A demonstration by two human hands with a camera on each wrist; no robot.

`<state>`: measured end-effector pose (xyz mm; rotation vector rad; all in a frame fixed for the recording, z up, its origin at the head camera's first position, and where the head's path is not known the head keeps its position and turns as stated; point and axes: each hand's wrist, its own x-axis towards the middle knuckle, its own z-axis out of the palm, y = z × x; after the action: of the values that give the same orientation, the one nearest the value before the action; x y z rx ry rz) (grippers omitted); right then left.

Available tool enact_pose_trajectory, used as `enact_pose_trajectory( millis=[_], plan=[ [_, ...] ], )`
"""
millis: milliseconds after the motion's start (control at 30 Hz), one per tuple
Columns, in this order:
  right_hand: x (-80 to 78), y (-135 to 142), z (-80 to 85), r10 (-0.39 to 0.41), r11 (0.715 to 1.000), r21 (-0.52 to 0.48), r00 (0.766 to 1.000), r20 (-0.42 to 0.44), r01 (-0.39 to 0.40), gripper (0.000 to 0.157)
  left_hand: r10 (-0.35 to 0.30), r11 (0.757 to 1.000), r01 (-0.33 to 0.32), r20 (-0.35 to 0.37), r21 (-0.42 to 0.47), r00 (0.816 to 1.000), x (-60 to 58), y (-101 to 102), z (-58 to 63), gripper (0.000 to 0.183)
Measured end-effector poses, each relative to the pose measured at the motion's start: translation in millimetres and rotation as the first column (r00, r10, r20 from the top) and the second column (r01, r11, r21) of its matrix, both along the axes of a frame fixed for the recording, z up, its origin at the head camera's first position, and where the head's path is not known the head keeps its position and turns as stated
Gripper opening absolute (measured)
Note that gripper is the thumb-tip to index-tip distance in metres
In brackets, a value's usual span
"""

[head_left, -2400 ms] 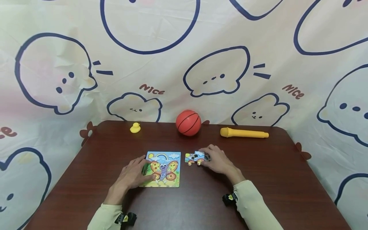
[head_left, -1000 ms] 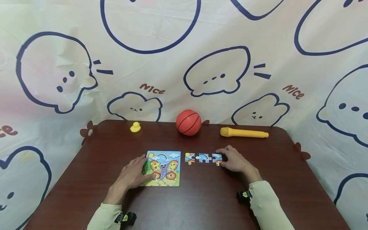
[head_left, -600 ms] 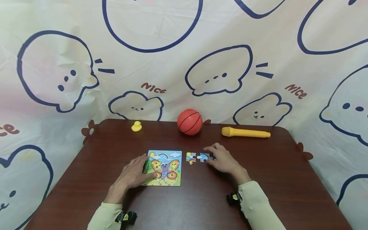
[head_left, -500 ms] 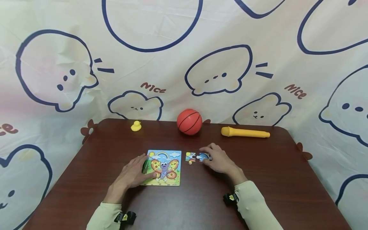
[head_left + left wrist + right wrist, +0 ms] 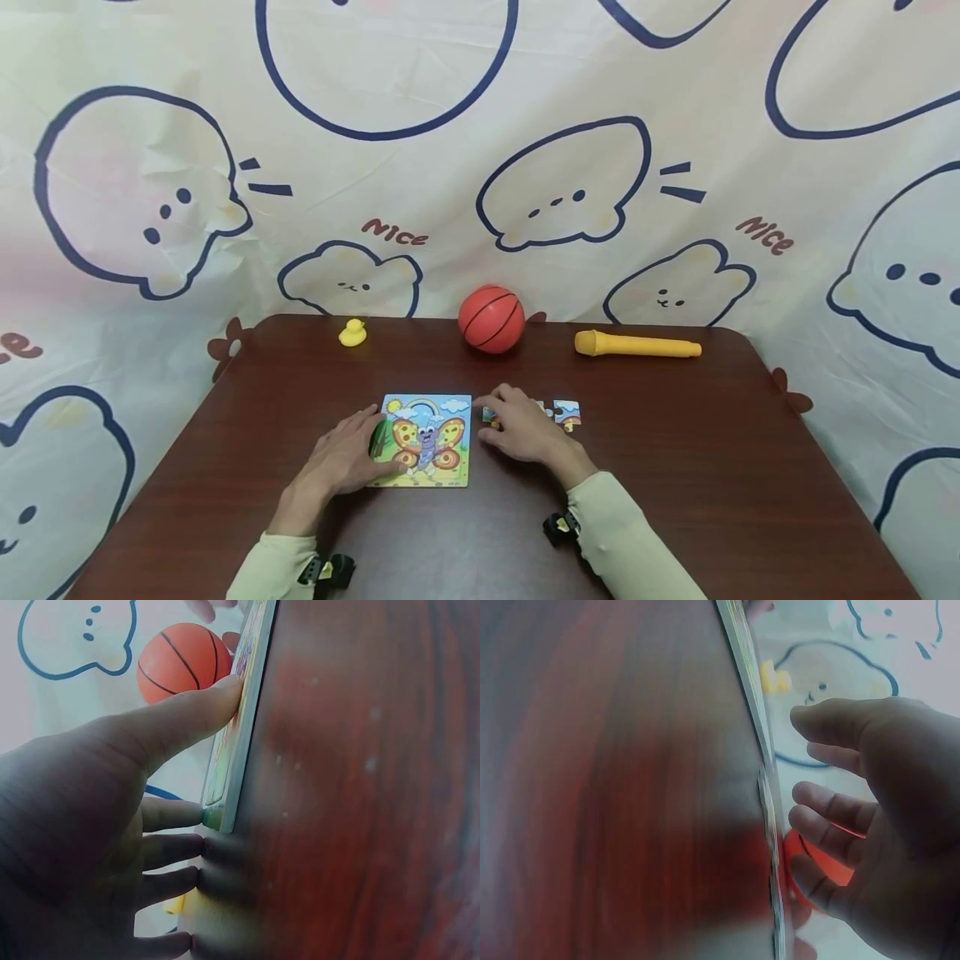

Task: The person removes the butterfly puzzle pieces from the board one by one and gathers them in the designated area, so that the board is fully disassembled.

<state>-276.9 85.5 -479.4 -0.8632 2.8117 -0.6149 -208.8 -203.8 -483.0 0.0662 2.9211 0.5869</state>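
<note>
A square butterfly picture puzzle board (image 5: 442, 425) lies flat on the table. My left hand (image 5: 341, 454) rests at its left edge; in the left wrist view the thumb (image 5: 202, 705) lies on the board and the straight fingers reach down beside its corner. My right hand (image 5: 528, 429) is over a row of puzzle pieces to the board's right. The rightmost piece (image 5: 567, 412) shows fully; the left piece (image 5: 489, 414) and the middle one are mostly covered by the hand. In the right wrist view, the fingers (image 5: 829, 802) are spread apart, with nothing between them.
Along the back of the brown table (image 5: 720, 467) stand a yellow rubber duck (image 5: 352, 333), a small red basketball (image 5: 491, 320) and a yellow toy microphone (image 5: 637, 344). A printed cloth (image 5: 442, 183) hangs behind the table.
My right hand has moved left from the rightmost piece, past the middle one, to the left piece beside the board. The overlapping pieces are now spread in a row. My left hand stays put.
</note>
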Motion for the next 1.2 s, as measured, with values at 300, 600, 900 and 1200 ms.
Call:
enact_pose_trajectory(
  millis=[300, 600, 900, 1200],
  plan=[
    [8.3, -41, -2.8, 0.097, 0.993, 0.076, 0.993, -0.068, -0.092, 0.047, -0.003, 1.0, 0.003, -0.003, -0.019, 1.0, 1.6, 2, 0.4, 0.097],
    [14.0, -72, -4.4, 0.139, 0.986, 0.108, 0.986, -0.091, -0.129, 0.049, -0.013, 1.0, 0.013, -0.007, -0.027, 1.0, 2.2, 3, 2.8, 0.095],
    [15.4, -87, -6.9, 0.162, 0.978, 0.154, 0.979, -0.127, -0.142, 0.048, -0.027, 0.999, 0.026, -0.021, -0.028, 0.999, 1.6, 1, 1.4, 0.095],
    [15.7, -100, -9.8, 0.15, 0.977, 0.169, 0.98, -0.127, -0.128, 0.045, -0.032, 0.999, 0.031, -0.038, -0.036, 0.999, 0.2, 1, -0.7, 0.095]
  ],
)
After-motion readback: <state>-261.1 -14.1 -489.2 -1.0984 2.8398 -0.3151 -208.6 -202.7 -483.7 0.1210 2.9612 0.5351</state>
